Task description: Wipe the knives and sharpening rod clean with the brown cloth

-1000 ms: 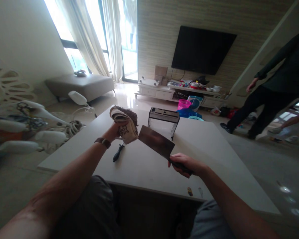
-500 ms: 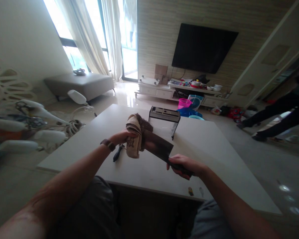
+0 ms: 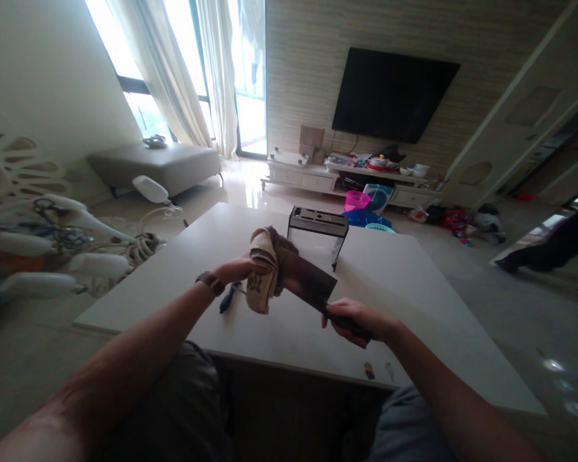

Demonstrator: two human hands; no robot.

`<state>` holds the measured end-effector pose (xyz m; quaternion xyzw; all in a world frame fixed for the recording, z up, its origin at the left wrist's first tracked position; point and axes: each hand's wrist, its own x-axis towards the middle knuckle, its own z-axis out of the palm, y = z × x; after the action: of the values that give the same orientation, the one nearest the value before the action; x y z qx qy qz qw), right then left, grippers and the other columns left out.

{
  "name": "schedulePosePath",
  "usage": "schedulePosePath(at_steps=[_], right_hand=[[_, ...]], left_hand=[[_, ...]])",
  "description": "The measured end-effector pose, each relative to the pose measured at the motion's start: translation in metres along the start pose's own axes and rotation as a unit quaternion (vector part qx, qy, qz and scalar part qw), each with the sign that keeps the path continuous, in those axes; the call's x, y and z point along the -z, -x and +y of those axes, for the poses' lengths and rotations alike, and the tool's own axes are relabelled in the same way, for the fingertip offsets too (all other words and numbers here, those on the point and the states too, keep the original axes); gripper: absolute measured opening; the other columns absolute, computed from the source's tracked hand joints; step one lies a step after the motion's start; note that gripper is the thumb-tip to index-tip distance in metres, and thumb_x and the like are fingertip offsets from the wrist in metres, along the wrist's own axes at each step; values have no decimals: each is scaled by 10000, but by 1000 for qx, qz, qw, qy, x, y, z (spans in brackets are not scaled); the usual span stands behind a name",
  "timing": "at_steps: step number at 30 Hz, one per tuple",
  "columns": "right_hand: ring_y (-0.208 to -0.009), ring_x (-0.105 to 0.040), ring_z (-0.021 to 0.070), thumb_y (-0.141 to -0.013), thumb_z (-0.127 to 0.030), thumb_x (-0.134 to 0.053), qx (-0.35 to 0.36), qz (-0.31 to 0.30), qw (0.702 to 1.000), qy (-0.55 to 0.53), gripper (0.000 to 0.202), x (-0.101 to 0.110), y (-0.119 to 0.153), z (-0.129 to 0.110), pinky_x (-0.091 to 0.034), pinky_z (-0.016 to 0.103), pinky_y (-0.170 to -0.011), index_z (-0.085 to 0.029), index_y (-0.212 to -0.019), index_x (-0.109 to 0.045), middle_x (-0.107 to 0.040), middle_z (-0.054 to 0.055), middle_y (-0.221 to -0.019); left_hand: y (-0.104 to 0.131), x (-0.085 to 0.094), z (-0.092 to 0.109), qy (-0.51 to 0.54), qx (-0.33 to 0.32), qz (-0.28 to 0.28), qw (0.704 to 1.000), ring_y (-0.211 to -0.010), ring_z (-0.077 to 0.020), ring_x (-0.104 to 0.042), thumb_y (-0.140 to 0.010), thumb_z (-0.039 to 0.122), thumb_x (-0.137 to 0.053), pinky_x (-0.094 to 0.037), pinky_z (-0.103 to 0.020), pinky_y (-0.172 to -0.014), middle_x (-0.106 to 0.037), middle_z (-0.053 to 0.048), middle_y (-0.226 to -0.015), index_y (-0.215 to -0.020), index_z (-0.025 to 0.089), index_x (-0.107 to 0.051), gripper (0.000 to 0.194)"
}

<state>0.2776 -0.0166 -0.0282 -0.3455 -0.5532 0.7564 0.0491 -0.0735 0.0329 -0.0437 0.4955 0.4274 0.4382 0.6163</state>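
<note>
My right hand (image 3: 350, 319) is closed round the dark handle of a cleaver (image 3: 306, 276), whose broad blade points up and to the left above the table. In my left hand (image 3: 241, 268) is a folded beige and brown towel (image 3: 264, 273), wrapped over the far end of the blade. The towel hides that end and part of my left fingers. Below my left wrist a dark-handled tool (image 3: 228, 298) lies on the white table (image 3: 279, 337). Just beyond the blade stands a knife block (image 3: 318, 221) with slots in its top and clear sides.
Two small items, one yellow and dark (image 3: 368, 370), lie at the table's near edge. White lamp arms (image 3: 96, 228) crowd the left side. A pink basket (image 3: 356, 200) stands behind the table, and a person's legs (image 3: 549, 240) are at the far right.
My left hand and the towel have shifted slightly right and down along the blade. The cleaver and my right hand stay almost in place. The person at the right has moved further right.
</note>
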Motion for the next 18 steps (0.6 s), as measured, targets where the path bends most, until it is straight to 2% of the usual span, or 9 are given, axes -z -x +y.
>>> schedulePosePath(at_steps=[5,8,14,18], right_hand=[[-286,-418,67,-926,-572,-582,-9,-5,1000,2,445,0,-3,2,-361,173,-262,-132,-954,-641,-502,-72,-514],[-288,-413,61,-929,-575,-577,-2,3,1000,5,449,-1,-4,1,-351,167,-265,-130,-942,-640,-505,-70,-519],[-284,-395,57,-935,-581,-568,22,5,1000,0,461,-3,-2,-2,-337,160,-267,-127,-945,-645,-477,-81,-495],[-282,-386,54,-930,-579,-576,23,16,1000,1,460,-2,1,-1,-333,160,-263,-124,-954,-644,-481,-82,-498]], left_hand=[[-1,-9,4,-4,0,19,1000,-940,-340,-738,-466,92,-908,-627,-378,-810,-778,-103,-912,-1005,153,-715,576],[-4,-5,6,19,3,52,998,-918,-324,-737,-466,48,-892,-625,-360,-780,-769,-92,-874,-965,142,-708,540],[-11,6,8,72,-6,98,993,-991,-314,-719,-620,96,-826,-600,-354,-855,-763,-66,-858,-917,115,-692,326],[-10,11,10,93,-16,110,989,-982,-324,-734,-569,99,-851,-620,-338,-832,-766,-86,-836,-884,144,-702,352]])
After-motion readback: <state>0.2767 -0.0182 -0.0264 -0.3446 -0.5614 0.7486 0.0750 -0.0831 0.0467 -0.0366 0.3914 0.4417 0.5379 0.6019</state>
